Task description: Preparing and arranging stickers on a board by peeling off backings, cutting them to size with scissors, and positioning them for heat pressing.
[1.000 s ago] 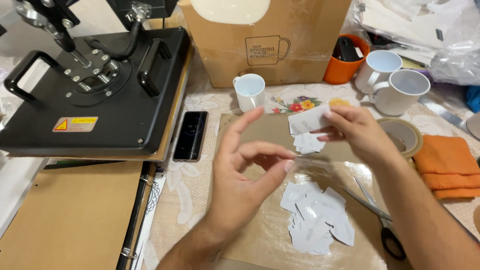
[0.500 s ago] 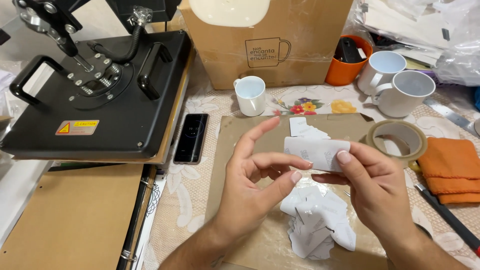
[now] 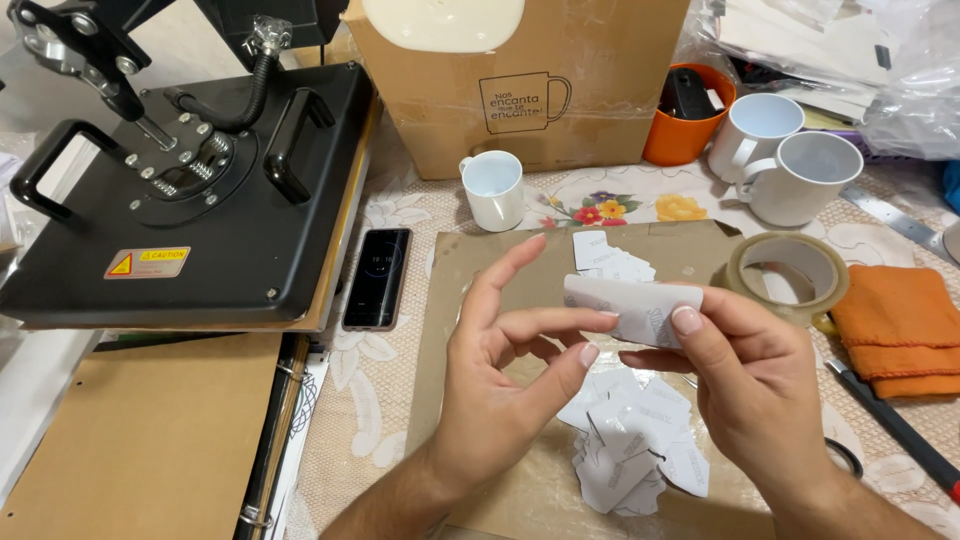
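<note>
Paper cutout (image 3: 640, 305), a small white printed slip, sits between your two hands above the brown cardboard sheet (image 3: 470, 270), near the middle of the scene. Your right hand (image 3: 750, 385) grips its right end, thumb and forefinger pressed together on the paper. Your left hand (image 3: 510, 375) meets its left edge with forefinger and thumb tips closing on it, the other fingers spread apart. A loose pile of cutouts (image 3: 630, 440) lies on the cardboard directly below, with a few more further back (image 3: 610, 260). Risk: the slip is thin and curls already; pulling the hands apart or pinching harder would likely crease or tear it. Loosening either grip could drop it into the pile, where it would be hard to tell apart. The tape roll (image 3: 790, 275) lies just right; a sticky edge could catch the paper.
</note>
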